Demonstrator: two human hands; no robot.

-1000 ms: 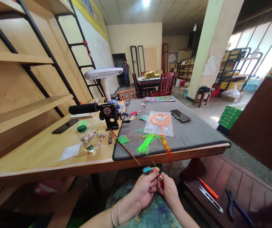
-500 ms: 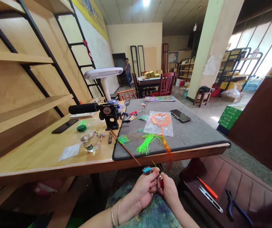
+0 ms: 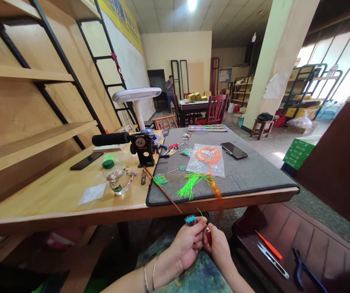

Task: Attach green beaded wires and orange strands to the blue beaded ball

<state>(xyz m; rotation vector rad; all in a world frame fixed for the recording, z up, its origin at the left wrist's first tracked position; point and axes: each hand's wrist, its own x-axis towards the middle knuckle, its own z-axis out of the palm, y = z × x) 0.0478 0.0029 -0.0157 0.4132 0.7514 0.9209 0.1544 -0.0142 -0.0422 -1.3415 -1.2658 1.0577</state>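
Observation:
Above my lap my two hands meet, fingers almost touching. My left hand [image 3: 184,241] is closed, and a small blue piece with dark spiky tips [image 3: 191,219] sticks up from its fingers. From the left fingertips a thin green strand [image 3: 200,213] points upward. My right hand [image 3: 220,246] is wrapped around a small tool with a red handle and a shiny metal end [image 3: 208,235]; its working tip is hidden by the fingers. On the grey mat [image 3: 254,179] lie a bunch of green strands [image 3: 190,184] and a plastic bag with an orange coil [image 3: 208,156].
A wooden stick [image 3: 165,193] juts past the table edge near my hands. Left stand a black winding device [image 3: 144,150], a glass bowl [image 3: 118,182] and a lamp [image 3: 138,110]. A dark stool [image 3: 266,215] at right bears thread snips [image 3: 273,260], an orange tool [image 3: 269,245] and pliers [image 3: 305,270]. One person [image 3: 169,91] stands far back.
The view has shifted slightly, so the scene sits a little further right. Both hands keep their grip, with hardly any movement between them.

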